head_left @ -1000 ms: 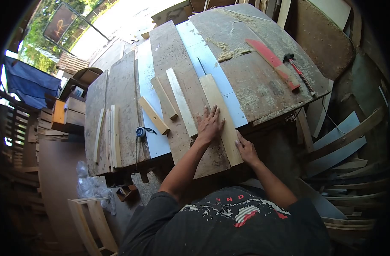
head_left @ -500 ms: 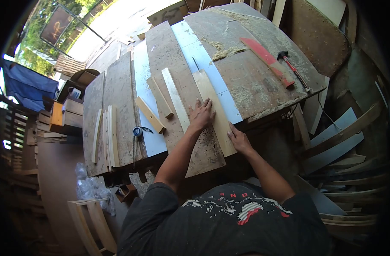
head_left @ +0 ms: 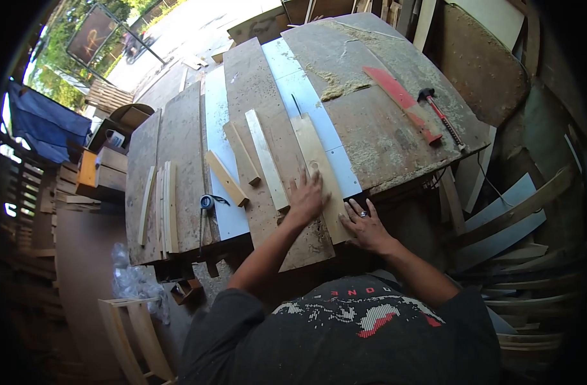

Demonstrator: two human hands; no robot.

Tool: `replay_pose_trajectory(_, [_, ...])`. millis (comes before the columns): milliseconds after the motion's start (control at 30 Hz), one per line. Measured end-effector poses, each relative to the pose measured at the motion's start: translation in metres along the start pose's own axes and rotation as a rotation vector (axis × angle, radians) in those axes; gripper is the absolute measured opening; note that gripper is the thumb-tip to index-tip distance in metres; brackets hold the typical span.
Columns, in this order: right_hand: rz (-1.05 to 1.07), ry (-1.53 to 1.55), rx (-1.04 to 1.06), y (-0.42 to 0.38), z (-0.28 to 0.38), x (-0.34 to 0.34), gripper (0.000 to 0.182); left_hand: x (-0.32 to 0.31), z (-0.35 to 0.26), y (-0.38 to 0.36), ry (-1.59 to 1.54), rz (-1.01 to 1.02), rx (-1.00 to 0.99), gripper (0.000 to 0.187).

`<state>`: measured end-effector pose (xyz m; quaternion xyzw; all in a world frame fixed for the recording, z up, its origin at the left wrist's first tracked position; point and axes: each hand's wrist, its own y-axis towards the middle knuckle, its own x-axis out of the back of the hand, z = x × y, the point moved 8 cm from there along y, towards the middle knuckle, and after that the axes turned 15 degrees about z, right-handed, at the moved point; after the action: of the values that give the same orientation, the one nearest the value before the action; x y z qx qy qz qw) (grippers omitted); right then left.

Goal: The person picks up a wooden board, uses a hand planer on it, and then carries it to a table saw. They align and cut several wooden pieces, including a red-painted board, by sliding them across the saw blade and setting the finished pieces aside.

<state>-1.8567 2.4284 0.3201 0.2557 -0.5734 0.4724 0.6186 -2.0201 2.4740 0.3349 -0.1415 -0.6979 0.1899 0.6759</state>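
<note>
Blue tarp (head_left: 46, 122), crumpled plastic (head_left: 134, 281)

Dark shirt (head_left: 335, 340): red letters (head_left: 361, 292), upside down here, reading "ONE"; one beside them unclear
Framed outdoor board (head_left: 93, 32): orange marks, illegible

A woodworking workshop, open on one side to daylight and greenery (head_left: 51, 93); sawdust (head_left: 337, 88) lies across a broad, worn worktable (head_left: 352, 119); what looks like a saw blade (head_left: 296, 104) stands up just beyond a pale board (head_left: 309, 140); a hammer (head_left: 443, 119) and a tape measure (head_left: 207, 202) lie on the same top; timber offcuts (head_left: 523, 255) are heaped at the right.
</note>
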Motion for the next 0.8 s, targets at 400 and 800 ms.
replay_pose_trajectory(400, [0.041,-0.02,0.012,0.029,-0.01,0.0,0.075,-0.015,-0.008,-0.02,-0.132,-0.003,0.028,0.072])
replay_pose_trajectory(800, [0.027,0.02,0.025,0.077,-0.036,0.011,0.074,0.01,0.017,0.018,-0.154,0.01,0.059,0.069])
